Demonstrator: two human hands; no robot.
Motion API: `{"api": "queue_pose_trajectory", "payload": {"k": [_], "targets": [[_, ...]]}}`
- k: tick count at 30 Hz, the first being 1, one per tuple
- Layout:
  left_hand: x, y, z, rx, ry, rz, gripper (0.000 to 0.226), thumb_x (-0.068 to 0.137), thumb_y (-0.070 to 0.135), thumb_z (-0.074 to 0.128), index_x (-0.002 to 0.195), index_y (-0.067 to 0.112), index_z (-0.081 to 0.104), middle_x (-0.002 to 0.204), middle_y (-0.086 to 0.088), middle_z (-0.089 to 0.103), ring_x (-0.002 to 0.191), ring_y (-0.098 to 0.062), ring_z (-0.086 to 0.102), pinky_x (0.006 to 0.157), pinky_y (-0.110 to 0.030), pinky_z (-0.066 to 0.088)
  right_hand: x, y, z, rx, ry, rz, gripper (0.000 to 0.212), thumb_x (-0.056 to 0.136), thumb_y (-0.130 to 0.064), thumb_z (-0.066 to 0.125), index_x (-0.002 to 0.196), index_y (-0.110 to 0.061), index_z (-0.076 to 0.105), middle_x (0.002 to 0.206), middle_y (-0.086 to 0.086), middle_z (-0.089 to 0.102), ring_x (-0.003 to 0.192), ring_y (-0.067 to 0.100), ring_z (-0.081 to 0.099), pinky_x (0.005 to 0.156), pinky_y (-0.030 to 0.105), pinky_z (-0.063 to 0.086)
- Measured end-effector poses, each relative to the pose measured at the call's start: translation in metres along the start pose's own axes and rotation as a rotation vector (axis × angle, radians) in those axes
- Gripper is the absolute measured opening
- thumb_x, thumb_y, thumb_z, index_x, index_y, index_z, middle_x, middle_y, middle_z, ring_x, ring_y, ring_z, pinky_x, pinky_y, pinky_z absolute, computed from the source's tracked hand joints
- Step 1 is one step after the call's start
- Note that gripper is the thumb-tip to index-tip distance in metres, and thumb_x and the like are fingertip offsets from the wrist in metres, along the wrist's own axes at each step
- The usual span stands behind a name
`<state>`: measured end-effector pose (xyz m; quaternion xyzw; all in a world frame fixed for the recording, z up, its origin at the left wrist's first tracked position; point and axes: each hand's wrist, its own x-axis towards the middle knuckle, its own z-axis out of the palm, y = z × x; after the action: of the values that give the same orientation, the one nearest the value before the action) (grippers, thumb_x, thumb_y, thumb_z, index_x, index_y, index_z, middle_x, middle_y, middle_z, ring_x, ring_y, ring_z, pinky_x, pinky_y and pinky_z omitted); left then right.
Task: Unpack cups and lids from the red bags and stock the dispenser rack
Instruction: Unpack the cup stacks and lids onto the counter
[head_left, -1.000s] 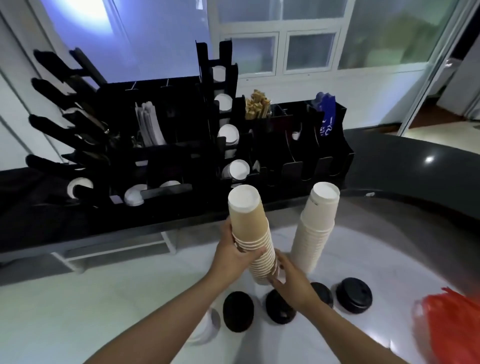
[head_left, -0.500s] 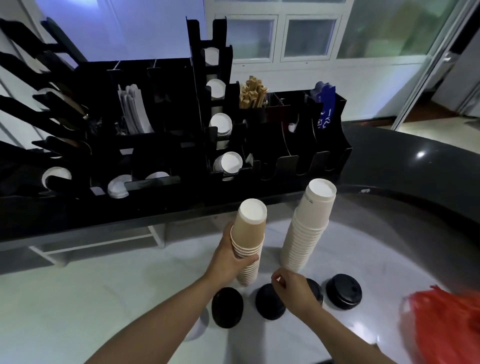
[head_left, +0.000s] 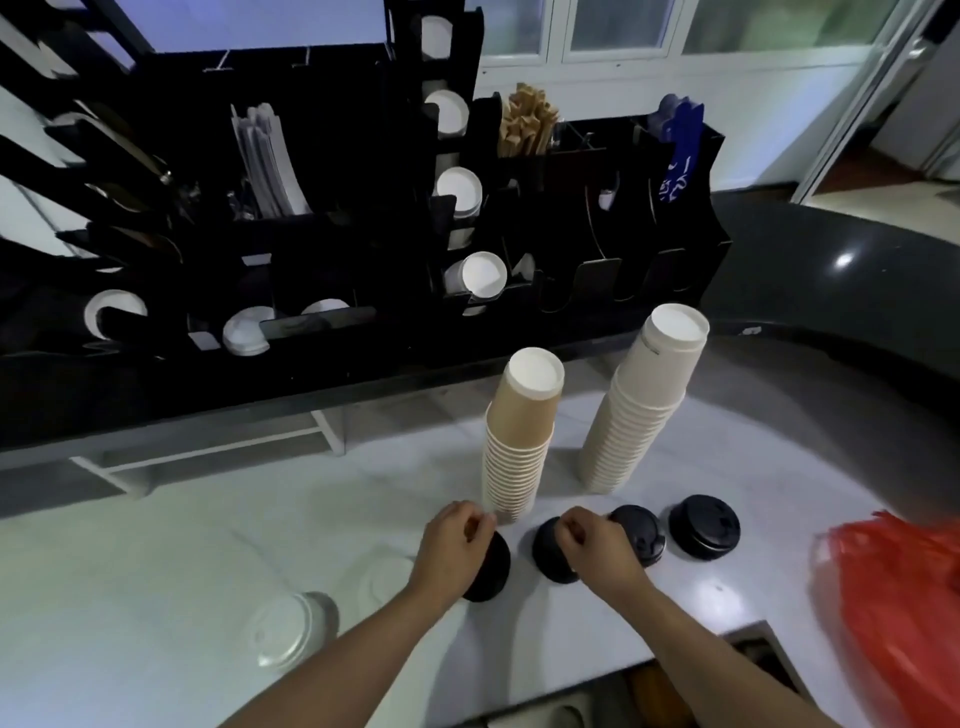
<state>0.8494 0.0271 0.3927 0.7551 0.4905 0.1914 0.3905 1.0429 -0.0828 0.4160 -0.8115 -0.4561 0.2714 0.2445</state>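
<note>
a white counter (head_left: 156, 545) seen from above, with both of the person's forearms reaching in from 6 o'clock. at 9 o'clock and across the top stands a black dispenser rack (head_left: 322, 249), its slots showing white cup bottoms, white lids and a bundle of brown stir sticks (head_left: 524, 127). at 7 o'clock, near the bottom edge, lies a stack of white lids (head_left: 291, 631) on its side. the left hand (head_left: 454, 545) is just left of centre, fingers curled in with the fingertips bunched together at the foot of a cup stack; it is too dim to tell whether they pinch anything. it covers part of a black lid (head_left: 491, 569). directly at 12 o'clock from that hand stands a stack of brown cups (head_left: 519, 441), upside down on the counter, leaning slightly right. the right hand (head_left: 597, 548) sits just right of it, fingers loosely curled, resting over a second black lid (head_left: 553, 556); it appears to grasp nothing. at 1 o'clock from this hand stands a taller stack of white cups (head_left: 639, 400), also upside down. two more black lids (head_left: 704, 527) lie at its base, side by side. at 4 o'clock, by the right edge, a red bag (head_left: 898, 613) lies crumpled on the counter.
</note>
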Motion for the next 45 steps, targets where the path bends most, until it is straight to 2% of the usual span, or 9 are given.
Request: {"api": "queue_pose_trajectory", "payload": {"k": [6,14,19,25,31,34,38,42,45], "targets": [[-0.023,0.021,0.019,0.153,-0.203,0.195,0.038,0.095,0.024,0.051,0.063,0.006,0.042,0.060,-0.009,0.049,0.060,-0.020,0.047,0.060,-0.041,0.038,-0.034,0.012,-0.007,0.097,0.087,0.102,0.035,0.098,-0.025,0.058,0.067,-0.021,0.046,0.059,-0.005,0.052,0.050,0.007,0.047,0.051,0.022,0.036],[-0.069,0.118,0.080,0.201,-0.477,0.158,0.039,0.097,0.032,0.045,0.075,0.010,0.069,0.081,-0.004,0.071,0.078,-0.019,0.061,0.076,-0.035,0.046,-0.140,0.078,-0.074,0.135,0.244,0.262,0.029,0.095,-0.040,0.053,0.073,-0.022,0.050,0.066,0.001,0.056,0.054,0.006,0.047,0.052,0.023,0.036],[-0.142,0.177,0.153,0.158,-0.541,0.229,0.034,0.091,0.028,0.055,0.064,0.012,0.067,0.068,-0.001,0.068,0.063,-0.016,0.061,0.059,-0.030,0.046,-0.258,0.149,-0.127,0.117,0.365,0.295,0.019,0.092,-0.031,0.053,0.075,-0.021,0.053,0.068,-0.004,0.059,0.065,0.008,0.054,0.061,0.036,0.044],[-0.263,0.240,0.256,0.158,-0.620,0.496,0.043,0.095,0.017,0.056,0.053,0.024,0.048,0.053,0.008,0.053,0.052,-0.003,0.046,0.056,-0.028,0.034,-0.427,0.250,-0.191,0.119,0.539,0.467,0.022,0.089,-0.025,0.055,0.071,-0.017,0.048,0.065,0.003,0.056,0.063,0.020,0.052,0.059,0.040,0.038],[-0.355,0.304,0.331,0.122,-0.788,0.745,0.033,0.096,0.024,0.054,0.063,0.023,0.052,0.059,0.008,0.052,0.059,-0.011,0.048,0.055,-0.029,0.035,-0.551,0.315,-0.227,0.015,0.733,0.657,0.039,0.086,-0.021,0.061,0.058,-0.017,0.034,0.052,0.000,0.036,0.061,0.024,0.043,0.058,0.039,0.025],[-0.386,0.325,0.356,0.186,-0.861,0.880,0.013,0.097,0.031,0.055,0.091,0.036,0.066,0.092,0.018,0.063,0.087,0.000,0.056,0.078,-0.026,0.047,-0.582,0.328,-0.231,-0.026,0.795,0.693,0.041,0.085,-0.021,0.060,0.056,-0.018,0.031,0.050,0.000,0.031,0.059,0.026,0.040,0.057,0.040,0.025],[-0.416,0.338,0.390,0.523,-0.878,1.132,0.060,0.095,0.043,0.058,0.151,0.026,0.043,0.154,0.004,0.041,0.143,-0.019,0.032,0.120,-0.035,0.023,-0.600,0.336,-0.229,0.016,0.811,0.701,0.030,0.088,-0.023,0.058,0.064,-0.018,0.041,0.059,0.000,0.046,0.065,0.030,0.051,0.062,0.044,0.038],[-0.439,0.332,0.399,0.701,-1.062,1.189,0.059,0.087,0.045,0.050,0.145,0.041,0.040,0.138,0.004,0.059,0.134,-0.021,0.045,0.118,-0.056,0.021,-0.596,0.340,-0.226,-0.064,0.671,0.626,0.020,0.094,-0.025,0.056,0.077,-0.013,0.056,0.083,0.008,0.065,0.082,0.029,0.061,0.071,0.041,0.043],[-0.447,0.312,0.396,0.748,-1.121,1.282,0.044,0.084,0.048,0.047,0.126,0.036,0.054,0.122,0.008,0.065,0.129,-0.020,0.047,0.117,-0.054,0.018,-0.583,0.344,-0.222,-0.139,0.589,0.593,0.022,0.095,-0.028,0.055,0.079,-0.014,0.055,0.088,0.009,0.064,0.086,0.030,0.060,0.071,0.039,0.042]]}}
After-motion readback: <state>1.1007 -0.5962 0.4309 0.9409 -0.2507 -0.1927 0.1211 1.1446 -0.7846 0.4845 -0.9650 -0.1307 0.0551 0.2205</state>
